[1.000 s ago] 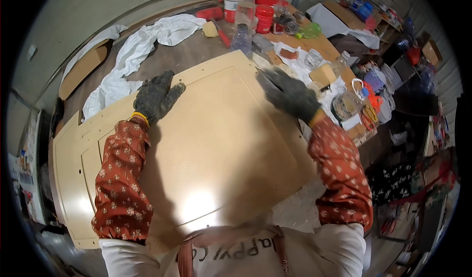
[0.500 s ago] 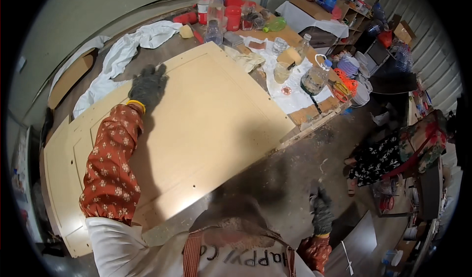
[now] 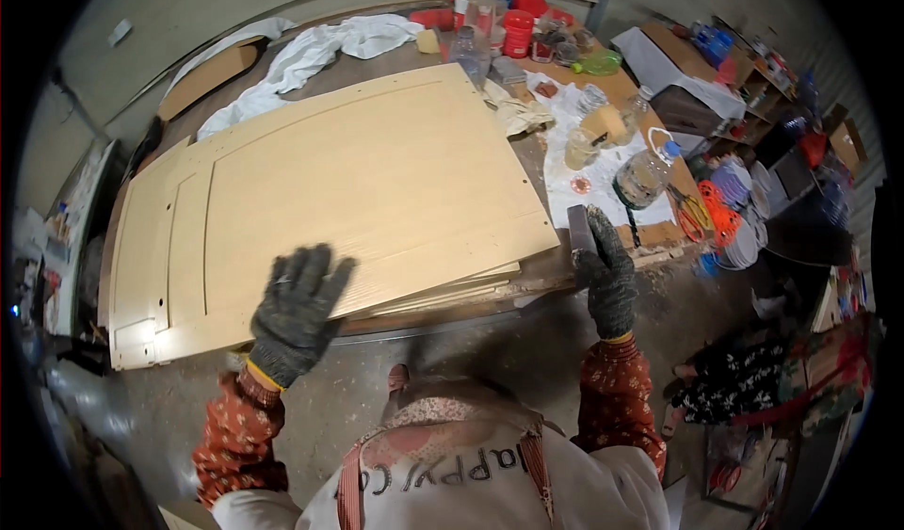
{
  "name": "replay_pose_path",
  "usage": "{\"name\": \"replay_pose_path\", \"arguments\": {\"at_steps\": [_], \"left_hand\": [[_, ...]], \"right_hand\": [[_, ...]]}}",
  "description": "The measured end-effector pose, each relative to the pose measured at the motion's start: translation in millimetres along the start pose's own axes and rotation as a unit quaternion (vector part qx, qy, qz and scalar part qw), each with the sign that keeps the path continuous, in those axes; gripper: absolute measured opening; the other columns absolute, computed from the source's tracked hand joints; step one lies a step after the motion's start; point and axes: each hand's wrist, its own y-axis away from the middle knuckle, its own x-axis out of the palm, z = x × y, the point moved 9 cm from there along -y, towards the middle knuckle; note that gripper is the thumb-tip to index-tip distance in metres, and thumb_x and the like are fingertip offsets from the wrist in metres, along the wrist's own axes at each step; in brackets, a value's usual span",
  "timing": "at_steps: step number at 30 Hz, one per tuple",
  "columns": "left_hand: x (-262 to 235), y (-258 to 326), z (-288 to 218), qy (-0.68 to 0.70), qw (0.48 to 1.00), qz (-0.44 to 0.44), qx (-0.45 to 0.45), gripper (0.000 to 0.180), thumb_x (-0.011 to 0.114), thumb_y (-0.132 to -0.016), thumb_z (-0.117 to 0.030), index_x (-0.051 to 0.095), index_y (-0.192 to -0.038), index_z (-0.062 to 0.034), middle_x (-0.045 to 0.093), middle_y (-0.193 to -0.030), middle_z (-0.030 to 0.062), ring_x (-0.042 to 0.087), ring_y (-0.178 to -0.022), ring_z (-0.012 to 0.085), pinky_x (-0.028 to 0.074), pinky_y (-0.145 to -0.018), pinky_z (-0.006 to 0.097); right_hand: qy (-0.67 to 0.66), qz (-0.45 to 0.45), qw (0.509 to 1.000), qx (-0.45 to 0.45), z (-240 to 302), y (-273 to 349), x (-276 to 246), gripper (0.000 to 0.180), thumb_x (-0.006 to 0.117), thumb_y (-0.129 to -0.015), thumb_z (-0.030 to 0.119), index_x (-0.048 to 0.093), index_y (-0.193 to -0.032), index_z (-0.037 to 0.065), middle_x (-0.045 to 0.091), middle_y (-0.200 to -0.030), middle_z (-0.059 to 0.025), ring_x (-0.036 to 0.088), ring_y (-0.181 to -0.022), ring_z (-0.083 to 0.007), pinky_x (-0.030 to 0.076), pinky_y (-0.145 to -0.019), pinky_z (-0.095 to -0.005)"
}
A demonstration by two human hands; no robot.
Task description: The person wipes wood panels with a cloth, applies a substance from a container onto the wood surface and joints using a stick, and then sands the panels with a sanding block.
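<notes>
Your left hand, in a dark knit glove, is spread wide with the fingers fanned out, its palm over the near edge of the pale wooden door panel. The fingertips lie on the panel's surface; whether the palm presses down or only hovers, you cannot tell from this view.

Your right hand, also gloved, is curled around a small dark block, gripping it upright at the right corner of the desk, just beside the panel's near right corner. The block's top shows above your fingers.

The panel lies flat on the desk and fills most of it, running from the far middle down to the left, with a recessed frame along its left end. It rests on thinner boards whose edges show under its near right side.

To the right of the panel, a white cloth covers the desk and carries a clear plastic bottle with a blue cap, lying tilted. Orange-handled scissors rest near it at the desk's edge. At the far end stand a red container and more clear bottles. A crumpled white sheet lies beyond the panel's far left side.
</notes>
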Motion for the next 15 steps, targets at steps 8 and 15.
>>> {"name": "replay_pose_path", "arguments": {"at_steps": [8, 15], "left_hand": [[11, 76, 51, -0.105, 0.961, -0.131, -0.22, 0.064, 0.058, -0.074, -0.003, 0.045, -0.136, -0.0113, 0.046, -0.14, 0.008, 0.038, -0.132, 0.0281, 0.023, -0.112, 0.049], [14, 58, 48, -0.122, 0.944, -0.059, -0.3, 0.071, 0.057, -0.07, -0.004, 0.038, -0.139, -0.0052, 0.04, -0.141, 0.0186, 0.035, -0.131, 0.0375, 0.018, -0.113, 0.051]], "right_hand": [[0.261, -0.025, 0.934, -0.243, 15, 10, 31, 0.046, 0.057, -0.087, 0.01, 0.045, -0.131, 0.0, 0.047, -0.133, -0.0203, 0.044, -0.126, -0.0363, 0.038, -0.104, -0.0422], [0.313, -0.014, 0.922, -0.228, 6, 23, 25, 0.037, 0.058, -0.088, 0.006, 0.053, -0.124, 0.001, 0.052, -0.128, -0.0181, 0.049, -0.12, -0.036, 0.042, -0.1, -0.0448]]}}
